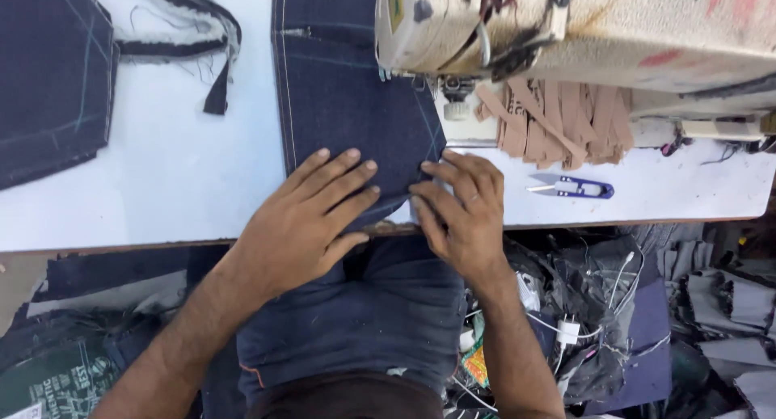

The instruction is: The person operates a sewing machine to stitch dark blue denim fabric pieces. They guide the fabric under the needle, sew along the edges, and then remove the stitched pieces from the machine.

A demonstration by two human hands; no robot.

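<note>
1. Left hand (303, 217): flat on the denim (352, 104), fingers spread and pointing to 1 o'clock, grip released, palm pressing the cloth at the counter (178, 176) edge.
2. Right hand (461, 205): just beside the left, at its 3 o'clock, fingers bent and tips pinching a fold of the denim; grip clenched lightly on the cloth.
3. Denim: dark blue panel with pale stitching, running from 12 o'clock down the counter, over the front edge and into the lap at 6 o'clock; upper end lying under the machine (582, 31).
4. Machine: cream sewing head across the top right, at 1 o'clock from the hands, worn and smudged; needle area right above the denim's right edge.
5. Labels (558, 120): fanned pile of tan strips at 2 o'clock from the right hand, beneath the machine arm.
6. Snips (574, 187): blue-handled thread cutters lying on the counter at 3 o'clock from the right hand, blades pointing toward it, apart from it.
7. Second denim piece (52, 71): at 10 o'clock, far left of the counter, with chalk lines on it, well apart from the hands.
8. Frayed strip (194, 31): dark scrap with white threads at 11 o'clock, between the two denim pieces.
9. Scraps (630, 306): heap of dark cloth offcuts and white cords below the counter at 4 o'clock.
</note>
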